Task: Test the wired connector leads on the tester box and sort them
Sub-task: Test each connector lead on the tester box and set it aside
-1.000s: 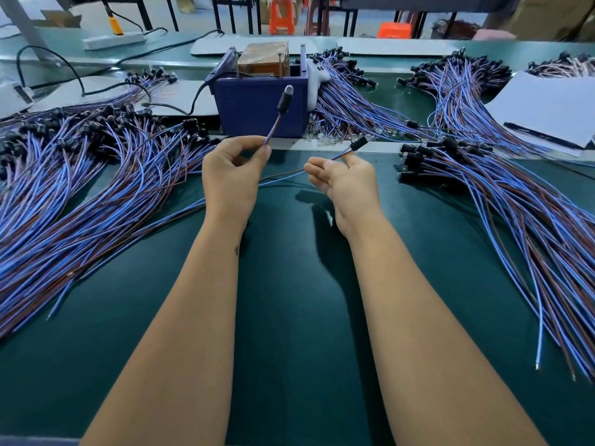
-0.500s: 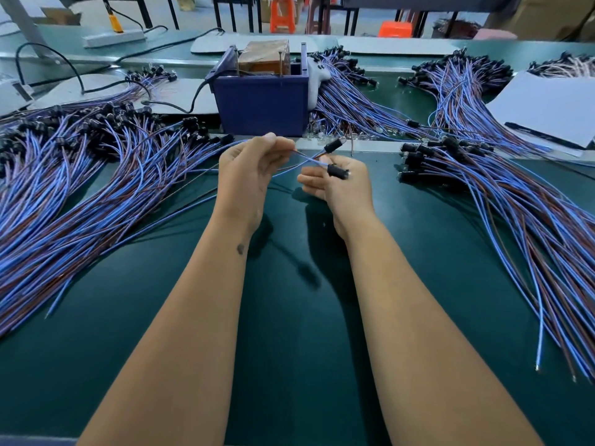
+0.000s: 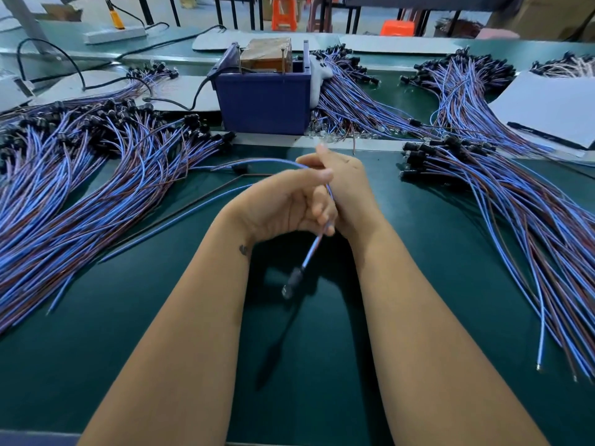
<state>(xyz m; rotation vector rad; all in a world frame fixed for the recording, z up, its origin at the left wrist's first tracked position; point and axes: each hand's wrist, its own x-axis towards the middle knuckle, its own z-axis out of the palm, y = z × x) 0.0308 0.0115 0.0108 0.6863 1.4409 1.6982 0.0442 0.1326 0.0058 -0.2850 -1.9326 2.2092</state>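
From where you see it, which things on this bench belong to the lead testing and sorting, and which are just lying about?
Job:
- blue-and-brown lead with black connector, held by left hand and right hand
- dark blue tester box
- left lead pile
- right lead pile

Lying about:
- white paper sheet
- white power strip
- orange stools

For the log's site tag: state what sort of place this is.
Likely a factory assembly or test bench: big piles of identical blue-brown connector leads, a blue tester box wired up on the green bench mat, more benches and stools behind.
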